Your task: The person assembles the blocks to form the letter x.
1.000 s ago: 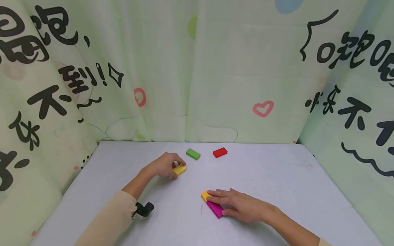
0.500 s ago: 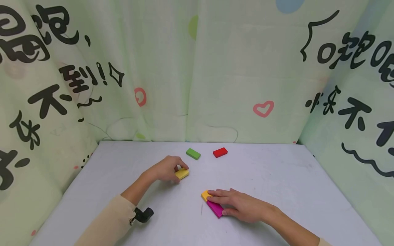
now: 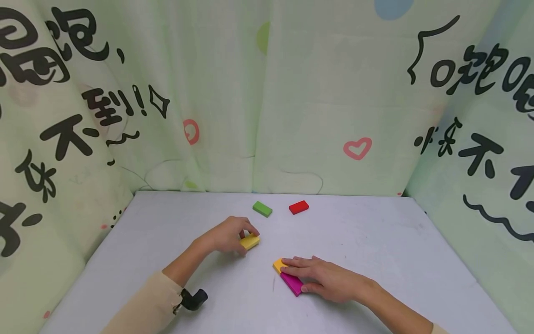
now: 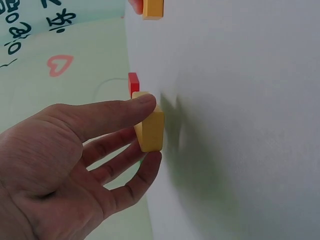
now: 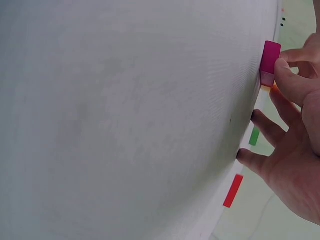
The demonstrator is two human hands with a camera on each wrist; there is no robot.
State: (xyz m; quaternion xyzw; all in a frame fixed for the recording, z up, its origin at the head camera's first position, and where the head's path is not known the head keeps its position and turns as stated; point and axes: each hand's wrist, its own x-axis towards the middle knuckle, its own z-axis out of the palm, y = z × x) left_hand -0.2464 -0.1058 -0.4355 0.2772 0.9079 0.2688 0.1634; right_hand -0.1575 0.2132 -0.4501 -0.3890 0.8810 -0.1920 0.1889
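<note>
My left hand [image 3: 228, 235] pinches a yellow block [image 3: 251, 241] between thumb and fingers, seen up close as a yellow block [image 4: 154, 129] in the left wrist view. It appears held just above the table, with a shadow beside it. To the right and nearer, my right hand [image 3: 333, 278] lies with its fingers extended. Two of its fingertips touch an orange block [image 3: 278, 265], and its thumb touches a magenta block [image 3: 291, 284]. These two blocks lie end to end on the tabletop. Part of each is covered by the right hand.
Toward the back of the white table [image 3: 375, 241] lie a green block [image 3: 262, 209] and, to its right, a red block [image 3: 298, 207]. Printed curtains [image 3: 300, 93] surround the table behind and on both sides. A black device [image 3: 193, 299] is strapped at the left wrist.
My left hand has moved nearer and slightly right with the yellow block, toward the orange and magenta pair. My right hand and the other blocks stay in place.
</note>
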